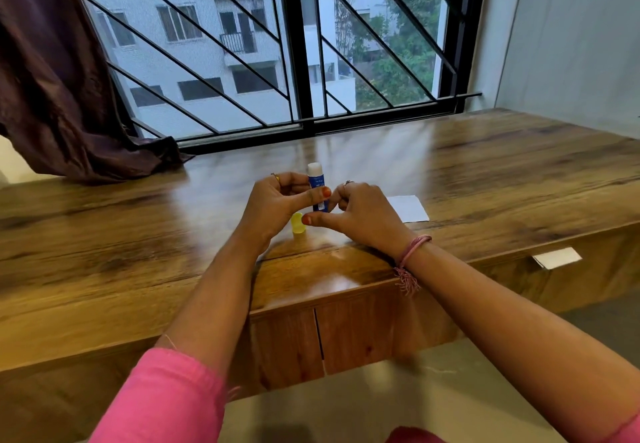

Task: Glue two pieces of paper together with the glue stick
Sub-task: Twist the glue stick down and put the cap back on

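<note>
1. Currently the left hand is closed round the blue body of the glue stick, thumb across the front, fingers behind. The right hand pinches the stick's lower end between thumb and fingertips; whether it is turning the base cannot be told.
2. Position: the stick is held above the wooden table, between the two hands, near the front edge.
3. Orientation: long axis close to upright, white glue end pointing up and away from the person, base pointing down.
4. Cap: the yellow cap is off and lies on the table just below the hands, partly hidden by them.
5. Paper: one white sheet lies flat on the table just right of the right hand. A second piece shows lower right, apparently at the drawer front.
6. Judgement on the step: likely winding glue out. Best done by holding the body steady, turning only the base, exposing a short length of glue to avoid snapping.
</note>
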Demonstrator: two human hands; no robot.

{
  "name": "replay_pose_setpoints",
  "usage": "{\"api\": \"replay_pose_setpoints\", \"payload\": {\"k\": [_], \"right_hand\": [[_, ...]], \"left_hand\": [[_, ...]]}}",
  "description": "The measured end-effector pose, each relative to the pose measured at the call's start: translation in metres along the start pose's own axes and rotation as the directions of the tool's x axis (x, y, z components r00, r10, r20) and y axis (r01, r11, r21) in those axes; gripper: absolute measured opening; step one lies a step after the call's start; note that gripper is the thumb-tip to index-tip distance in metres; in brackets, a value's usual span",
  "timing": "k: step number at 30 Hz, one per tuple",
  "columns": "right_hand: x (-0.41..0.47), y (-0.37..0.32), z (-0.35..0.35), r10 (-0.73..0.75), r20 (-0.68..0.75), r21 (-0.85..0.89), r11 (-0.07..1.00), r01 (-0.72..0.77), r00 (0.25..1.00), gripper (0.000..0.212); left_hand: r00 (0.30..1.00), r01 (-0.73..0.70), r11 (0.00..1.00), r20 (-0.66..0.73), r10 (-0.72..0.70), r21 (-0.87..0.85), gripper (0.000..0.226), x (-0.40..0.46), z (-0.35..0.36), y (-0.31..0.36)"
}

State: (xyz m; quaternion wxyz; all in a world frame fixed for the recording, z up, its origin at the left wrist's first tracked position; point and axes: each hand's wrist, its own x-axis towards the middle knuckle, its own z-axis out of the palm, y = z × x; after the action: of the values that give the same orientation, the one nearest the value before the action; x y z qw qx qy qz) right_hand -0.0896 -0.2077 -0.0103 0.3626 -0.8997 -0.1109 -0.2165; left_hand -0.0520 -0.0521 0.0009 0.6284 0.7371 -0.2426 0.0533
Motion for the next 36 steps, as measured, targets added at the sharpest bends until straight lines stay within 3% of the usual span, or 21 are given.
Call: {"api": "replay_pose_setpoints", "payload": {"k": [8,15,20,26,36], "right_hand": [[0.0002,0.0019,0.0019,0.004,-0.018,0.037,0.999,-0.004,1.0,0.034],[-0.0031,-0.005,-0.0031,-0.031,0.081,0.153,0.988,0.018,0.996,0.033],[-0.0017,-0.0031,-0.0046,-0.002,0.085,0.156,0.988,-0.011,0.996,0.037],[-0.0016,-0.0008,-0.0053,0.064,0.087,0.125,0.989,-0.075,0.994,0.037],[-0.0015,-0.0008,-0.0002,0.013,0.074,0.028,0.999,-0.015,0.997,0.036]], "left_hand": [[1.0,0.006,0.999,-0.01,-0.006,-0.034,0.026,-0.0004,0.0012,0.0025],[1.0,0.006,0.999,-0.006,-0.006,-0.04,0.021,-0.0011,-0.0008,0.0033],[1.0,-0.004,1.0,0.004,0.004,-0.016,0.017,-0.0012,-0.0002,0.0034],[1.0,-0.002,0.999,0.017,0.001,0.033,0.031,-0.0017,0.0018,0.0028],[1.0,-0.01,0.998,-0.029,0.012,0.065,0.02,0.0008,0.0024,0.001]]}}
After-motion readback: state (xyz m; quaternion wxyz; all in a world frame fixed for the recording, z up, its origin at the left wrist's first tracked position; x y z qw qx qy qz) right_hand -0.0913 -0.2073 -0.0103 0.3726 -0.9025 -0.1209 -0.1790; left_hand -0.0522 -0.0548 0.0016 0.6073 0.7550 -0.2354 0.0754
